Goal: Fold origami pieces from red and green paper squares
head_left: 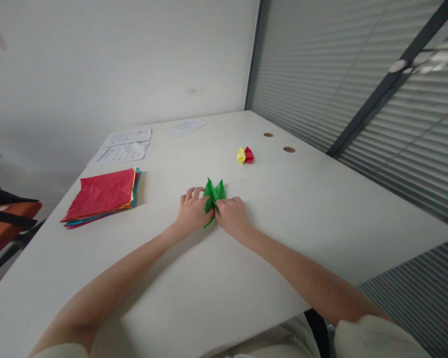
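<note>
A piece of folded green paper point(213, 191) with pointed flaps stands up between my two hands, near the middle of the white table. My left hand point(194, 208) grips its left side with curled fingers. From the right, my right hand point(233, 214) pinches the lower part, its thumb close to the left fingertips. The hands cover much of the paper's lower middle, and a small green edge shows below them. Farther back sit a yellow folded paper piece point(241, 156) and a red folded paper piece point(249, 155), side by side.
A stack of coloured paper sheets point(106, 191), red on top, lies on the left of the table point(194, 288). Printed sheets point(123, 149) lie behind it. Two round holes point(289, 149) pierce the tabletop near the blinds. An orange chair point(7, 223) stands at the left.
</note>
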`<state>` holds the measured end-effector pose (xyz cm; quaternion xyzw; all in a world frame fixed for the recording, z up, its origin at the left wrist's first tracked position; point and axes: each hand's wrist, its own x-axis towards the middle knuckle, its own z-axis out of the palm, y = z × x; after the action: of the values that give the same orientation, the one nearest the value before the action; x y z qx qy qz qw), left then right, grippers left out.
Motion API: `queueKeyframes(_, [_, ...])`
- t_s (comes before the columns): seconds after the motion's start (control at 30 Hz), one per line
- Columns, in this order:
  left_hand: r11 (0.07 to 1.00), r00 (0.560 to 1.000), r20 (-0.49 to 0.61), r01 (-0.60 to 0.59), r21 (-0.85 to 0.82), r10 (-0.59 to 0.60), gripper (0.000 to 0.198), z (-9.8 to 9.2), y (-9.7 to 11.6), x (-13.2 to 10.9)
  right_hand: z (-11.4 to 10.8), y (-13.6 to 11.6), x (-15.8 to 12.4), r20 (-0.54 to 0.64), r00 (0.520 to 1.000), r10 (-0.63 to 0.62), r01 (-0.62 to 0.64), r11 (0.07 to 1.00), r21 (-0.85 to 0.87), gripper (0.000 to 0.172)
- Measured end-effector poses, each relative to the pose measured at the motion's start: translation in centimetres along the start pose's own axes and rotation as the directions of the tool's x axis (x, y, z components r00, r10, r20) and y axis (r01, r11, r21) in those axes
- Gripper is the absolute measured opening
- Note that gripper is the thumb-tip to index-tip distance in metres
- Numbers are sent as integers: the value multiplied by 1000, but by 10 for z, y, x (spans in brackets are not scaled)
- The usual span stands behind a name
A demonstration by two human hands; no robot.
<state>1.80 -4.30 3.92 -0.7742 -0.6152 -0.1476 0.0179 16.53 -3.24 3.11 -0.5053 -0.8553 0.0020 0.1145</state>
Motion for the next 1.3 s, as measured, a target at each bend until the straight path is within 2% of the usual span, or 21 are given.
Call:
queueKeyframes(0.13, [1000,1000,-2,-9,19,9,20,2,1,0,-4,0,-1,37,998,44,-42,998,-40,23])
queueKeyframes(0.3, [998,999,-10,-48,29,48,24,1,3,-2,-9,2,-1,88,993,77,-74,997,-37,25])
queueKeyframes(0.47, [987,991,-87,-93,129,105,15,-4,4,-3,-9,-7,-4,106,993,54,-51,998,-31,26])
queueKeyframes(0.57, [977,985,-80,-139,163,154,15,-4,4,-3,-9,-9,-5,107,994,27,-25,999,-26,25])
queueKeyframes(0.73, [969,971,0,-238,60,239,18,1,7,-4,-11,0,-2,103,993,56,-52,998,-44,20])
queueKeyframes(0.93, [960,961,1,-278,-43,278,25,2,8,-3,-9,7,-1,119,991,58,-55,998,-27,23])
queueKeyframes(1.13, [976,976,29,-218,7,217,19,0,6,-4,-5,12,-2,81,996,40,-38,999,-22,14])
queueKeyframes(1.3, [985,979,114,-164,-46,169,17,4,6,-2,-2,8,-4,69,997,-19,21,999,-28,16])
